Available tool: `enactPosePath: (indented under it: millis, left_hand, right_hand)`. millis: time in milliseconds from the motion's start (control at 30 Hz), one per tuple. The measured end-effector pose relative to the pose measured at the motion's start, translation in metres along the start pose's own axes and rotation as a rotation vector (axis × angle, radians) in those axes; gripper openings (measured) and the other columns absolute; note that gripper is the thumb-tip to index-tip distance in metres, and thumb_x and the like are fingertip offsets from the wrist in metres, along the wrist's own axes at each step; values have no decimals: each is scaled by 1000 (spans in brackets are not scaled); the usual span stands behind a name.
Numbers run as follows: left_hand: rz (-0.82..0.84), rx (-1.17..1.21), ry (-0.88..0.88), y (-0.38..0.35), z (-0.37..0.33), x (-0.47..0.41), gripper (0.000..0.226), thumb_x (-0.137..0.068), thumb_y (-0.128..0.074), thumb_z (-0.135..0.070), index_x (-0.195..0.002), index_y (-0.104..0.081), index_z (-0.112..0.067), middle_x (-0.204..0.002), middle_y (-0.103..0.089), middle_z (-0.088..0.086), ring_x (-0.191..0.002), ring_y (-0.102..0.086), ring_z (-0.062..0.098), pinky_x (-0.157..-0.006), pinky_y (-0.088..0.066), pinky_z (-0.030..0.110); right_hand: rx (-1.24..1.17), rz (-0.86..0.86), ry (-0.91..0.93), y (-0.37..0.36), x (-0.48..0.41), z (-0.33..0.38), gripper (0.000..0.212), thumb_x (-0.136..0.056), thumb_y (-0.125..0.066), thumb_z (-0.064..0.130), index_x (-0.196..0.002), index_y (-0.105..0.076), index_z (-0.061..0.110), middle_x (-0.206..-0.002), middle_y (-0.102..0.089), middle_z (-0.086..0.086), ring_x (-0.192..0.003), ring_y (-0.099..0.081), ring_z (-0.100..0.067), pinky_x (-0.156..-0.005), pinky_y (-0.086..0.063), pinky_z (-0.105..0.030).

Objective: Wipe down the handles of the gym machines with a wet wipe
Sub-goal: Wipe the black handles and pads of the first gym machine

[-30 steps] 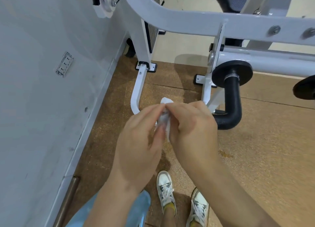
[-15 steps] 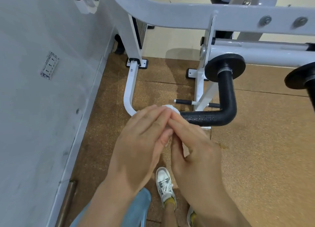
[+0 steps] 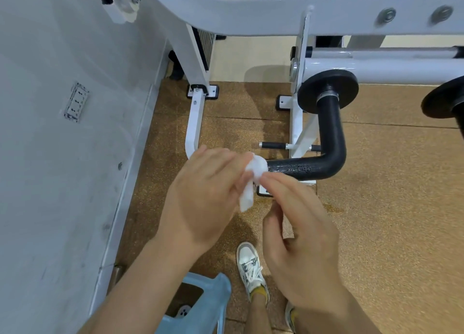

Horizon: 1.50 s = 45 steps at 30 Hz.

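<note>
A black L-shaped foam handle (image 3: 326,145) hangs from the white machine frame (image 3: 251,14); its free end points toward me. A crumpled white wet wipe (image 3: 254,170) sits at that free end, with a strip hanging down. My left hand (image 3: 206,198) pinches the wipe from the left. My right hand (image 3: 298,225) touches the wipe with its fingertips from below right. A second black handle (image 3: 447,100) shows at the right edge, cut off by the frame.
A grey wall (image 3: 62,170) with a socket plate (image 3: 75,102) runs close on the left. White machine legs and floor plates (image 3: 198,117) stand ahead on the brown rubber floor. A light blue stool (image 3: 200,306) and my shoes (image 3: 251,271) are below.
The wipe, bunched between both hands away from the handle a second ago, now sits on the handle's free end. My right hand has dropped lower and a strip of wipe hangs free.
</note>
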<state>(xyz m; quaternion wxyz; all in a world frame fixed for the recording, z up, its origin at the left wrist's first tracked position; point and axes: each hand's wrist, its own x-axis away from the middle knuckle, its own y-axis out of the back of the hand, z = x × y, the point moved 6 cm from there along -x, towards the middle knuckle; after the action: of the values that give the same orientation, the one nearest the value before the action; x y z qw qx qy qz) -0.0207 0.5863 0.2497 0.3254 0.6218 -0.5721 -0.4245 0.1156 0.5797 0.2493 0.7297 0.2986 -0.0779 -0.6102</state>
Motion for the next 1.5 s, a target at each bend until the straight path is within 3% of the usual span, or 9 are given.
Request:
enactPosePath:
  millis: [200,367,500,700,1000,1100,1267,1400,1500]
  left_hand:
    - [-77,0,-38,-3,0,10,32,-93,-55,-23,-124,-59,-19,-122,-65,0,-115,-57,23,-103,-40,42]
    - [47,-108,-15,-4,-1,-3,40,-90,-51,-37,-121,-62,-16,-108,-66,-2,-107,-58,20,-103,-37,48]
    - [-132,-192,-69,-4,-11,11,29,-93,-54,-25,-117,-65,-15,-121,-66,-3,-116,-56,24,-107,-32,52]
    - [-32,198,192,2,2,16,59,-77,-73,-10,-132,-54,-20,-133,-51,-19,-134,-38,1,-110,-32,23]
    - [-130,379,351,12,10,19,32,-92,-59,-23,-123,-59,-33,-118,-55,-31,-115,-50,-9,-96,-36,8]
    - [-125,333,313,7,6,13,32,-90,-57,-20,-121,-63,-27,-113,-58,-23,-108,-55,0,-94,-42,15]
    - [-146,228,247,12,-3,16,38,-88,-58,-10,-124,-62,-19,-121,-59,-10,-114,-51,5,-98,-37,13]
    - [-112,157,95,13,-17,7,42,-84,-58,-7,-126,-59,-9,-126,-60,-1,-121,-51,13,-104,-40,29]
    - [3,111,66,4,-24,4,42,-87,-53,-21,-128,-58,-13,-129,-59,-4,-125,-48,10,-110,-33,41]
  right_hand:
    - [5,34,16,3,-6,2,39,-85,-46,6,-121,-63,7,-122,-59,-3,-112,-55,-14,-93,-46,-30]
    - [46,14,-5,4,-11,7,39,-87,-48,10,-125,-60,11,-130,-56,0,-114,-52,-10,-100,-36,-14]
    - [184,80,-18,-7,-24,9,33,-93,-51,21,-123,-63,13,-124,-63,1,-102,-57,-13,-97,-28,-5]
    - [267,97,119,-17,-34,18,34,-91,-59,27,-120,-64,11,-113,-68,5,-75,-48,-12,-75,-36,-17]
    - [452,185,256,-7,-42,2,17,-82,-67,4,-99,-71,2,-98,-73,-7,-66,-34,-13,-64,-24,-19]
    - [507,150,185,-14,-56,10,10,-75,-70,-1,-79,-66,8,-68,-65,-3,-56,-34,-16,-59,-22,-26]
    - [516,207,199,-5,-30,3,31,-81,-64,1,-111,-68,6,-114,-70,-6,-65,-31,-13,-60,-33,-25]
    - [575,184,74,-6,-51,-2,13,-75,-69,8,-85,-67,15,-75,-67,3,-58,-37,-16,-54,-21,-25]
    - [514,207,96,-6,-29,-1,30,-87,-52,10,-113,-67,8,-111,-70,-5,-64,-36,-14,-60,-29,-23]
